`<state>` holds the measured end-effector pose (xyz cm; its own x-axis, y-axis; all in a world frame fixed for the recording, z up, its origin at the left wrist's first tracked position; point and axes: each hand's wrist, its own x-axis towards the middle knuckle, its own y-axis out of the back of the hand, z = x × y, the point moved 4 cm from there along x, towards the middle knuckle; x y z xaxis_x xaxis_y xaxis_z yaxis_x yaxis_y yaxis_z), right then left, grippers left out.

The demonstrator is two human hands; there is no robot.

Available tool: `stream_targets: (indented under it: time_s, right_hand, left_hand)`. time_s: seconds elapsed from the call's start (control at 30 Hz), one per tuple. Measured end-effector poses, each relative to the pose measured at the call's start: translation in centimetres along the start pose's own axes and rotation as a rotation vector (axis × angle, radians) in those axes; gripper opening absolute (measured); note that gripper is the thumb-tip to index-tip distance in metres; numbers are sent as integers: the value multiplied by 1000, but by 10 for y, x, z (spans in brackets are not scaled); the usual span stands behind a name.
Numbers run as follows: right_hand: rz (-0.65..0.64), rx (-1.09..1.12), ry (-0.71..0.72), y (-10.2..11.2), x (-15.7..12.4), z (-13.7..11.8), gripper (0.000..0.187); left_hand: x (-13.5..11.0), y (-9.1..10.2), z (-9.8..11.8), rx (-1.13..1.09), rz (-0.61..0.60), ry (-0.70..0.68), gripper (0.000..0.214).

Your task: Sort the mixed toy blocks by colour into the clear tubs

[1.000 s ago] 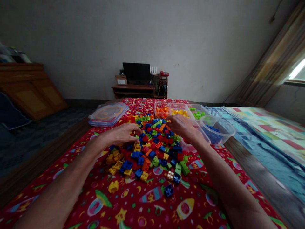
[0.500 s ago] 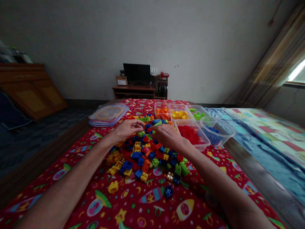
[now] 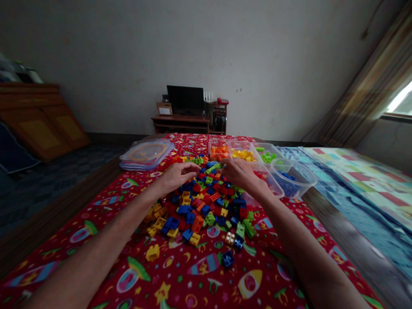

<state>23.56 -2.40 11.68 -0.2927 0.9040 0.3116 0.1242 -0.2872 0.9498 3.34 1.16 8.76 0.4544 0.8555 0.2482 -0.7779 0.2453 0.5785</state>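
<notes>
A heap of small plastic bricks in blue, red, yellow, green and orange lies on a red patterned cloth. My left hand rests on the far left of the heap, fingers curled down onto the bricks. My right hand is over the heap's far right side, beside the tub of red bricks, fingers bent; whether either hand holds a brick is hidden.
Clear tubs hold sorted bricks: orange, yellow, green, and a round tub with blue. Stacked lids lie at the far left. Loose bricks sit nearer me. A colourful mat is on the right.
My right hand swung from the tubs left over the heap, then back toward the red tub. My left hand moved further up the heap.
</notes>
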Motion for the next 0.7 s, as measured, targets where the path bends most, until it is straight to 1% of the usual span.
stream_targets:
  time_s: [0.13,0.23,0.3,0.37,0.43,0.5,0.53,0.57,0.63,0.67,0.7]
  right_hand:
    - [164,28,-221,12,4,67,27]
    - [287,75,-402,14,-1,119,25]
    - [365,60,-510,14,-6,144,25]
    - [434,50,-558,16,-10,159,26]
    - [481,77,-541,19,-12,162,30]
    - [516,115,-507,25,-11,156,33]
    - [527,133,-492,29,-10,151,34]
    - [534,150,-474,32,-10,145,35]
    - [520,189,-431,38,-8,131,36]
    - [498,207,-402,39,-7,123,36]
    - [475,218,-373,41,-6,116,35]
  left_hand:
    - [-2,-2,3,181,3,-58,37]
    - [-4,-8,9,308,-18,-127,28]
    - [-4,-11,11,394,-25,-188,25]
    - [-4,-15,15,458,-29,-266,23]
    - [-8,-23,25,489,-34,-358,24]
    - [-19,-37,43,501,-52,-461,28]
    - [-28,-48,56,504,-81,-514,31]
    - [-39,-61,69,499,-126,-577,34]
    - [-65,-92,95,505,-269,-692,42]
    - [-79,-108,105,535,-350,-758,44]
    - [-92,-122,112,579,-403,-818,43]
